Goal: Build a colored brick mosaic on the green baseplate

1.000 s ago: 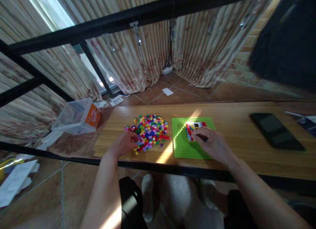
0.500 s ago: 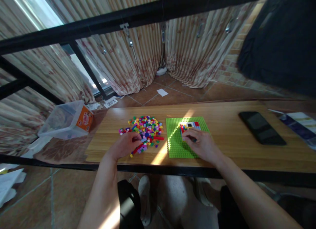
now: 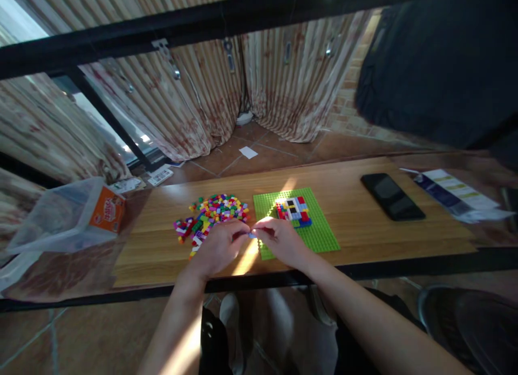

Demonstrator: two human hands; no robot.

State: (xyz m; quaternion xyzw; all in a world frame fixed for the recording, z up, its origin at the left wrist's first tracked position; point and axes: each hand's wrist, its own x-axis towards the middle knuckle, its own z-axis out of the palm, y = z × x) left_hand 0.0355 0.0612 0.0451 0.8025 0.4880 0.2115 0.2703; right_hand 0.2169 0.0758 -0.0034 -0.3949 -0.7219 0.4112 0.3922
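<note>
A small light-blue building brick (image 3: 252,235) is pinched between the fingertips of both hands, which meet at the left edge of the green baseplate (image 3: 319,237). My left hand (image 3: 222,245) comes in from the left, thumb and forefinger closed at the brick. From the other side, my right hand (image 3: 283,241) pinches it too, hovering over the plate's near-left part. On the plate sits a built patch of bricks (image 3: 294,210) in red, white, blue, yellow and black. Left of the plate lies a pile of loose coloured bricks (image 3: 220,206), its near part hidden by my left hand.
A black phone (image 3: 392,196) lies on the wooden tabletop (image 3: 343,186) at right, with printed paper (image 3: 457,189) beyond it. A clear plastic box (image 3: 65,213) with an orange label stands at the far left. A dark bar (image 3: 267,279) runs along the near edge.
My left hand has moved right, away from the brick pile, and my right hand left, off the built patch. They now meet at the light-blue brick. The view has shifted to the right.
</note>
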